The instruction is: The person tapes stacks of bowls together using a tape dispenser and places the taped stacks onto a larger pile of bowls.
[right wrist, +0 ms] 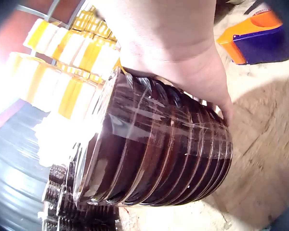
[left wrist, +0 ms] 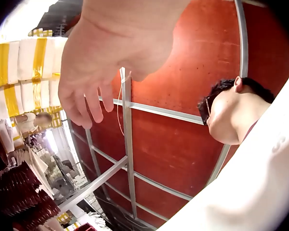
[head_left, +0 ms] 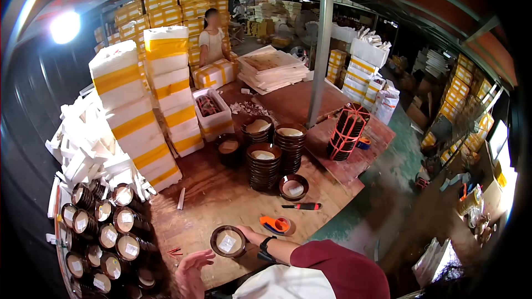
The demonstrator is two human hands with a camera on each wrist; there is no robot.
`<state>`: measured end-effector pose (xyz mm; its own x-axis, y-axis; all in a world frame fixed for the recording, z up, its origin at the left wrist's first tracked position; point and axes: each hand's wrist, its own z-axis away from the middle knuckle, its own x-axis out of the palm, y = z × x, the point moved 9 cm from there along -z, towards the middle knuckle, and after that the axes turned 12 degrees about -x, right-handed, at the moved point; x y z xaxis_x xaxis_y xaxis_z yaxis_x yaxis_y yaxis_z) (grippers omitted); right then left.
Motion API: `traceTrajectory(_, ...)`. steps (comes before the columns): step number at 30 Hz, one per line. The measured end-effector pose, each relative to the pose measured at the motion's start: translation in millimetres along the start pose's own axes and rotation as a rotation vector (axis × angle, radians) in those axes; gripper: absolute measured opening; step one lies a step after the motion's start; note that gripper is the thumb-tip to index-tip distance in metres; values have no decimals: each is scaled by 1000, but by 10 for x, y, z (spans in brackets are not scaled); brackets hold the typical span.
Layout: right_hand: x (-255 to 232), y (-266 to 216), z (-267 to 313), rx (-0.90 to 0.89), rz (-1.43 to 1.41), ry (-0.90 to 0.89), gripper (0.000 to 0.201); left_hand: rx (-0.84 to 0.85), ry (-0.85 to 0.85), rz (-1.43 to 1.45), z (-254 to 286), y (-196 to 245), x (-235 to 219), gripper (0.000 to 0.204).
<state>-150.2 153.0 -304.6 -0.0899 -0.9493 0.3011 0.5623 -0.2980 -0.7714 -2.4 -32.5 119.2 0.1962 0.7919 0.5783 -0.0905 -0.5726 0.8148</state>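
My right hand point(head_left: 252, 235) grips a stack of dark brown bowls point(right wrist: 159, 144) from its side. Clear tape runs along the nested rims of this stack, and most of the fingers are hidden behind it. Seen from above, the top bowl point(head_left: 228, 242) has a pale inside with a white label. Just left of the stack, my left hand point(head_left: 192, 271) holds nothing, its fingers loosely bent and spread a little. In the left wrist view the left hand point(left wrist: 111, 53) appears against the red ceiling.
An orange tape dispenser point(head_left: 275, 224) and a box cutter point(head_left: 302, 206) lie on the wooden table point(head_left: 205, 188). Farther back stand several bowl stacks point(head_left: 263, 169) and a stack bound with red cord point(head_left: 348, 132). Bundled bowls point(head_left: 109, 236) fill the left side below tall foam boxes point(head_left: 133, 116). A person point(head_left: 212, 44) stands behind.
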Motion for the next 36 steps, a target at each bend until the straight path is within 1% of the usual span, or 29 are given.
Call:
traceTrajectory(1, -3, -23, 6, -11, 27, 7, 35, 18, 22, -323, -45, 155, 160, 74)
traceTrajectory(4, -48, 3, -67, -30, 76, 22, 34, 103, -91, -308, -75, 317, 417, 73)
traceTrajectory(5, -80, 77, -181, -28, 69, 20, 33, 77, -119, -291, -97, 334, 463, 73)
traceTrajectory(8, -69, 113, -168, -8, 79, 11, 32, 73, -147, -299, -132, 340, 532, 73)
traceTrajectory(12, -24, -114, 99, 4, 86, 13, 30, 49, -133, -297, -160, 299, 551, 73)
traceTrajectory(14, -69, 38, -138, -22, 84, 28, 29, 30, -119, -303, -168, 260, 501, 73)
traceTrajectory(18, -108, 102, -198, -8, 126, 57, 36, 28, -133, -291, -179, 225, 458, 72)
traceTrajectory(20, -96, 97, -207, -29, 110, 42, 36, 43, -142, -287, -187, 242, 483, 72)
traceTrajectory(23, -99, 123, -246, -37, 83, 37, 37, 12, -123, -280, -194, 220, 483, 72)
traceTrajectory(26, -119, 196, -322, -21, 73, 38, 37, 38, -97, -272, -197, 160, 437, 71)
traceTrajectory(36, -84, 124, -203, -11, 77, 38, 37, 23, -87, -280, -176, 127, 437, 71)
